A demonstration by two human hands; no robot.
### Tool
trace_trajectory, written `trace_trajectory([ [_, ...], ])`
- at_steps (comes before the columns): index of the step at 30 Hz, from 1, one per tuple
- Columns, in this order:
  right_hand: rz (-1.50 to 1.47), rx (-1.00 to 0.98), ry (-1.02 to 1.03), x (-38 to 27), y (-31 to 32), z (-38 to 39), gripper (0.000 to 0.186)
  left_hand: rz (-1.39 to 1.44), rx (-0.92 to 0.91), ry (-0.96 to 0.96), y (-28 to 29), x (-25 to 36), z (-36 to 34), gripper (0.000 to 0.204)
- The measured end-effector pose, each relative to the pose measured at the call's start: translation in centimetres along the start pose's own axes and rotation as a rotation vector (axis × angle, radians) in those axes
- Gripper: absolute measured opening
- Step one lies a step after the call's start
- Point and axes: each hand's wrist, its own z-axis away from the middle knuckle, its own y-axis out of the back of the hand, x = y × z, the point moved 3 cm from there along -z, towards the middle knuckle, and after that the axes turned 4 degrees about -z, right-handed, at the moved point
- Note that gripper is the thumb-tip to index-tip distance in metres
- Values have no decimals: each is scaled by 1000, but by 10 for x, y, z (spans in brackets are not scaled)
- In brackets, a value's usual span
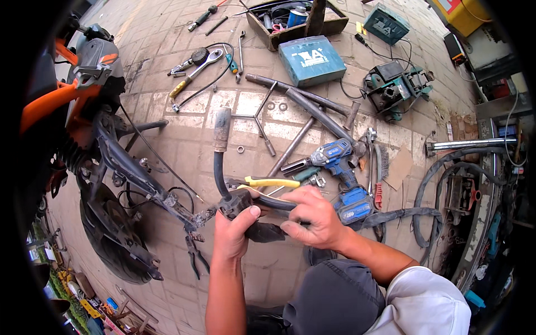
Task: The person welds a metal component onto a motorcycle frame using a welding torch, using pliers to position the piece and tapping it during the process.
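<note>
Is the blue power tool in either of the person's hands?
No, the blue power tool lies on the paving, while the left hand and right hand are on a black part.

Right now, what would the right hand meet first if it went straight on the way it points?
The right hand would probably meet the black tube right beside it first, then the dark block in the left hand; depth is unclear.

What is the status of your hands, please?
Left hand holding black part. Right hand at its right side, grip unclear. Yellow-handled tool close beyond.
</note>
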Motion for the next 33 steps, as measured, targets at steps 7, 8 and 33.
trace_trajectory([
  [7,217,-363,-233,-24,-7,-26,55,-193,-192,-77,-5,10,40,34],
  [8,149,-445,-271,-26,-13,-25,56,-226,-221,-86,1,8,44,34],
  [33,198,-290,12,-35,3,-16,39,-84,-158,41,66,-45,92,27],
])
